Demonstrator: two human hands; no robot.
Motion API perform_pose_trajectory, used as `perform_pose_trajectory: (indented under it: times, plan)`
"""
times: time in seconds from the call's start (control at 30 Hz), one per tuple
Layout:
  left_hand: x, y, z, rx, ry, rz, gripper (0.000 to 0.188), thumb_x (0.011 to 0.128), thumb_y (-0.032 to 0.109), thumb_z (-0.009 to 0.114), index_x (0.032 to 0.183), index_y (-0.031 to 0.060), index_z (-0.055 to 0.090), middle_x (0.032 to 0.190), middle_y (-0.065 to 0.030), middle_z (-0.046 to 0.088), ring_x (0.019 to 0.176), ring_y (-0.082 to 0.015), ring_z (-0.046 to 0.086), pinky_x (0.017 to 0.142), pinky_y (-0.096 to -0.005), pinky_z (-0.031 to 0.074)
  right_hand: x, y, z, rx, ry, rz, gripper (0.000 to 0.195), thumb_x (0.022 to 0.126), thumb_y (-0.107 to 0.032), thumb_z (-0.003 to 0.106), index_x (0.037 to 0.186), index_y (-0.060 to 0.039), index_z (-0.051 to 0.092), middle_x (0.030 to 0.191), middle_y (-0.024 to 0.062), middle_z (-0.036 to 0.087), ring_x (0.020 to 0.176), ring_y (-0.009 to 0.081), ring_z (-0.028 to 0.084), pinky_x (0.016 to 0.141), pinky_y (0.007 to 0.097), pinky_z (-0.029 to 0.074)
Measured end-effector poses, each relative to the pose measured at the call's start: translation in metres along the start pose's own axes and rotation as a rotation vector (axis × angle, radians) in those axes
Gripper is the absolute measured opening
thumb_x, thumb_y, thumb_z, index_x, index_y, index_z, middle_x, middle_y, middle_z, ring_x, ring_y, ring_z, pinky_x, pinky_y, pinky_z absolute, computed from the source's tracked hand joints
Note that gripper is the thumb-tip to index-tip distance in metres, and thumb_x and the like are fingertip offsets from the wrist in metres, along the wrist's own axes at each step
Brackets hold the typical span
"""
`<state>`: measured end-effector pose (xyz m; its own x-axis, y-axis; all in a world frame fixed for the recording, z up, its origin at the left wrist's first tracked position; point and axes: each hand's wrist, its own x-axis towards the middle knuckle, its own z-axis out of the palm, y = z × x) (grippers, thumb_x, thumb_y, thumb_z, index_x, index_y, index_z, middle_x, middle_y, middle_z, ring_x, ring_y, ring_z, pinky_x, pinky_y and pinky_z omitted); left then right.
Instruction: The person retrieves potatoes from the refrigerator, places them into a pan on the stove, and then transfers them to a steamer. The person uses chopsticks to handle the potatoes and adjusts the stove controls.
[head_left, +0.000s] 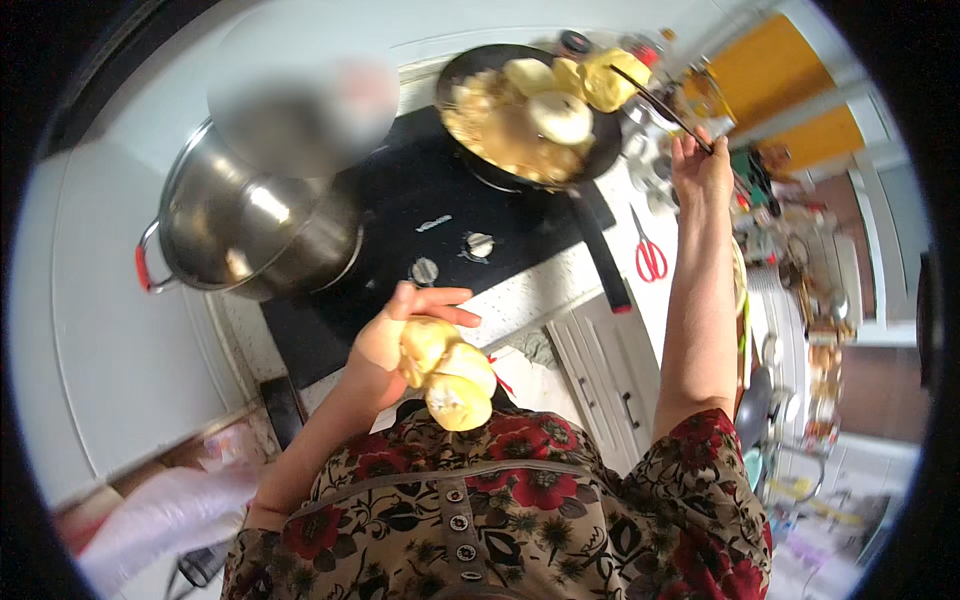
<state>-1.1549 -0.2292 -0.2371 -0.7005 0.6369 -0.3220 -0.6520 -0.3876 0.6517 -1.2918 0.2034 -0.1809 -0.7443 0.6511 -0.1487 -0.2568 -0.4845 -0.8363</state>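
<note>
Several yellow dough pieces (457, 375), like steamed buns or rolls, are bunched in my left hand (379, 345), in front of my body. My right hand (705, 169) grips dark chopsticks (664, 109). Their tips lie over a yellow dough piece (611, 84) at the right rim of a black wok (609, 142); whether they pinch it, I cannot tell. Inside the wok is a brown, brothy stew (510, 131) with pale chunks. A pale round dough piece (561, 118) rests on the stew, and more yellow pieces (529, 76) line the far side.
A large stainless steel pot (255, 225) with a red-sleeved handle stands left on the black gas hob (397, 187); a blurred patch hides its upper part. The wok's handle (600, 255) juts toward me. Red-handled scissors (651, 259) lie on the right counter, near jars and bottles (652, 52).
</note>
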Motion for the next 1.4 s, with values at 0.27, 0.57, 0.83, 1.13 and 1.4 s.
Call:
perform_pose_trajectory:
  times: [0.27,0.57,0.83,1.13,1.4]
  plan:
    - [0.023,-0.015,0.019,0.023,-0.131,-0.081,0.074,0.096,0.061,0.024,0.127,-0.0016,0.050,0.110,-0.0194,0.063,0.088,-0.0291,0.067,0.079,-0.0393,0.055,-0.104,-0.093,-0.184,0.154,0.189,-0.136,0.051,0.099,-0.047,0.038,0.089,-0.0031,0.063,0.069,0.0076,0.062,0.063,0.0171,0.063,0.071,0.0381,0.058]
    - [0.046,-0.036,0.080,0.137,-0.233,-0.181,0.079,0.093,0.065,0.026,0.129,-0.0019,0.047,0.111,-0.0213,0.061,0.084,-0.0297,0.067,0.075,-0.0395,0.057,-0.223,-0.143,-0.385,0.124,0.776,-0.341,0.049,0.100,-0.045,0.037,0.092,-0.0026,0.061,0.070,0.0069,0.061,0.061,0.0155,0.062,0.065,0.0313,0.059]
    - [0.079,-0.091,0.183,0.333,-0.437,-0.239,0.081,0.092,0.066,0.029,0.132,-0.0022,0.044,0.116,-0.0212,0.058,0.089,-0.0278,0.066,0.080,-0.0360,0.054,-0.235,-0.138,-0.523,0.272,1.055,-0.303,0.053,0.101,-0.044,0.034,0.082,-0.0024,0.062,0.070,0.0055,0.062,0.063,0.0167,0.063,0.067,0.0358,0.060]
    - [0.114,-0.165,0.269,0.329,-0.235,-0.298,0.074,0.095,0.063,0.028,0.128,-0.0002,0.049,0.110,-0.0174,0.062,0.091,-0.0217,0.061,0.082,-0.0331,0.050,-0.133,-0.140,-0.580,0.246,1.017,-0.187,0.054,0.101,-0.044,0.030,0.094,0.0004,0.060,0.083,0.0114,0.059,0.072,0.0201,0.060,0.069,0.0371,0.058]
    - [0.128,-0.181,0.301,0.293,-0.053,-0.179,0.073,0.094,0.063,0.030,0.125,0.0006,0.051,0.106,-0.0164,0.063,0.090,-0.0261,0.063,0.080,-0.0383,0.051,-0.062,-0.145,-0.559,0.150,1.064,-0.122,0.051,0.100,-0.039,0.038,0.085,0.0046,0.059,0.071,0.0136,0.058,0.060,0.0215,0.061,0.060,0.0375,0.060]
